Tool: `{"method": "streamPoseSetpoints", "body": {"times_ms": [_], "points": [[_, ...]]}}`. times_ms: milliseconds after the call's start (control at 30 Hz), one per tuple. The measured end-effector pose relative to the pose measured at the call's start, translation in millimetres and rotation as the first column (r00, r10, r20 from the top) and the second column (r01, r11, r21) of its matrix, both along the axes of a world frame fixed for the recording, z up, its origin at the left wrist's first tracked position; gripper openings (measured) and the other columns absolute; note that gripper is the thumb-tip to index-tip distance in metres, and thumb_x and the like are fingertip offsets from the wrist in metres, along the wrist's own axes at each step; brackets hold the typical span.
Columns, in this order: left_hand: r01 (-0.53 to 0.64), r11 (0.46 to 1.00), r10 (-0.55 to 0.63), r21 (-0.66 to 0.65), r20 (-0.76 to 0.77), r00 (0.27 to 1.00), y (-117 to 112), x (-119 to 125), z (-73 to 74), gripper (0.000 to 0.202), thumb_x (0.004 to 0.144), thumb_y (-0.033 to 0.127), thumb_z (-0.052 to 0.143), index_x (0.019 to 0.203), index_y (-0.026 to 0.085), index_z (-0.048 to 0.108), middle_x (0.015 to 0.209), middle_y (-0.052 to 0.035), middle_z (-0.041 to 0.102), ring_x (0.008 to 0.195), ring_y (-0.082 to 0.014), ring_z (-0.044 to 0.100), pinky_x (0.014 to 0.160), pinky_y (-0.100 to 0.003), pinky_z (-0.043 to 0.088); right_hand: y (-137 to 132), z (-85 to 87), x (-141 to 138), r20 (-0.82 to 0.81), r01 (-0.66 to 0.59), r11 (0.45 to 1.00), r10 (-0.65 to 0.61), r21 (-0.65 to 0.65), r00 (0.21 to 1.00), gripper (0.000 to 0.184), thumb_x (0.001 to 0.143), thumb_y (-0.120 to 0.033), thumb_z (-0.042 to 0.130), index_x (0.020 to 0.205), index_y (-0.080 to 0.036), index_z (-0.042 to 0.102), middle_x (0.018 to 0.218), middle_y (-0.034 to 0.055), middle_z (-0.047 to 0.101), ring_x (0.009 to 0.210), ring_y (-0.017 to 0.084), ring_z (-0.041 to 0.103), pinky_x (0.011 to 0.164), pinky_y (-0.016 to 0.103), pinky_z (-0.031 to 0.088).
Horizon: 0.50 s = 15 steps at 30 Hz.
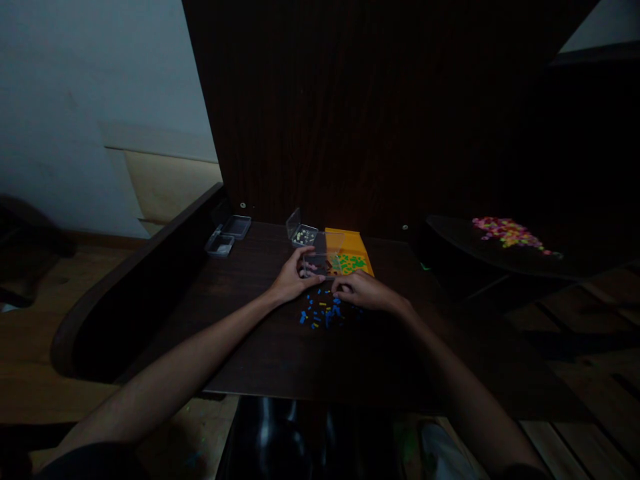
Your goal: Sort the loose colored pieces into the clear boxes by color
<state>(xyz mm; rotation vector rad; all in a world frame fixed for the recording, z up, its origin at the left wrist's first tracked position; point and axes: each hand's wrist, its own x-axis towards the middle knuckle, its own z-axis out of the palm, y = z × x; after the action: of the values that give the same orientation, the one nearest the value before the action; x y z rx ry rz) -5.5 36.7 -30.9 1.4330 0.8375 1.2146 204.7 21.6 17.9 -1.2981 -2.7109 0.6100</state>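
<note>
My left hand (294, 279) grips the near edge of a small clear plastic box (318, 261) that stands on a dark wooden table (260, 347). Beside it, my right hand (361, 291) rests curled over a scatter of several tiny blue and yellow pieces (320, 313); its fingertips are pinched, and what they hold is too small to see. Just behind the box lies an orange tray (350, 241) holding green pieces (350, 263).
An open clear case with pale pieces (302, 233) stands behind the tray. Two more small clear cases (227, 235) sit at the table's far left corner. A heap of pink and yellow pieces (506, 232) lies on a dark surface to the right. A dark wooden panel rises behind.
</note>
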Motion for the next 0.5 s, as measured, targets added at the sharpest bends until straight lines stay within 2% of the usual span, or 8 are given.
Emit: {"method": "streamPoseSetpoints", "body": {"times_ms": [300,500], "points": [[-0.003,1.000,0.003,0.001,0.001,1.000,-0.3,0.7,0.3,0.073,0.058,0.025,0.083,0.122,0.020,0.049,0.123,-0.0115,0.053,0.088,-0.0139,0.057,0.076,-0.030,0.053,-0.9,0.6,-0.5,-0.014,0.000,1.000,0.000,0.003,1.000,0.011,0.081,-0.017,0.059,0.086,-0.016,0.068,0.063,-0.0028,0.055,0.056,0.009,0.047,0.055,0.020,0.027],[0.004,1.000,-0.004,0.006,0.004,1.000,0.7,0.8,-0.3,0.072,0.058,0.023,0.082,0.122,0.021,0.049,0.124,-0.0112,0.053,0.088,-0.0136,0.057,0.076,-0.031,0.053,-1.6,6.1,-1.0,-0.005,0.007,0.997,-0.007,-0.082,1.000,0.011,0.077,-0.015,0.061,0.084,-0.016,0.069,0.061,-0.0046,0.052,0.054,0.008,0.044,0.055,0.019,0.028]]}}
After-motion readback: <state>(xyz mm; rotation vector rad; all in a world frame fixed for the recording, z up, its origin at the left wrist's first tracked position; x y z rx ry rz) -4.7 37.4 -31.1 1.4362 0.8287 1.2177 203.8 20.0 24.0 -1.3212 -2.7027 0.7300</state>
